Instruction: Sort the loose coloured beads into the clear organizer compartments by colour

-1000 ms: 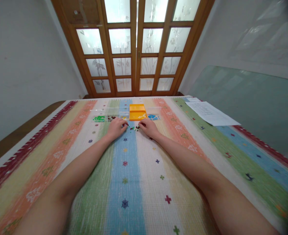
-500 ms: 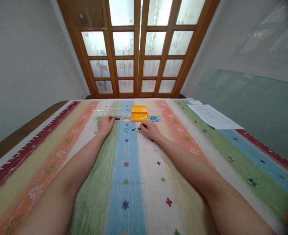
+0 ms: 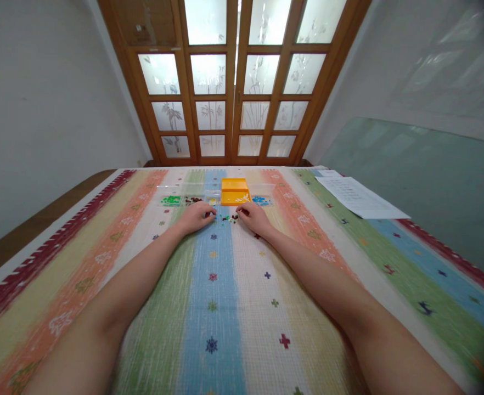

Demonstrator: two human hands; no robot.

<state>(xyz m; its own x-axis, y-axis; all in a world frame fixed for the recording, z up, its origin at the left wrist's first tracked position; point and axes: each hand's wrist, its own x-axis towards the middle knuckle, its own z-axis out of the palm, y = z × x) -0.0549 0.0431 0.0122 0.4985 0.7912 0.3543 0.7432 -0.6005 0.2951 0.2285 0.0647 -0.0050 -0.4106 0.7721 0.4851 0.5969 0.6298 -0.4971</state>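
Note:
Small mixed beads lie loose on the cloth between my two hands. My left hand rests at the left side of this pile, its fingers curled together near the beads. At the right side, my right hand has thumb and fingers pinched; anything between them is too small to make out. Behind the hands is a clear box with green beads, dark red beads, a few yellow beads and blue beads. A yellow box with an open lid holds white pieces.
A striped tablecloth covers the table. Printed paper sheets lie at the right. A greenish glass panel leans by the right wall, and wooden doors with glass panes stand beyond the table.
My left hand has moved right and nearer, from the dark red beads in the clear box to the loose pile. My right hand has stayed about where it was.

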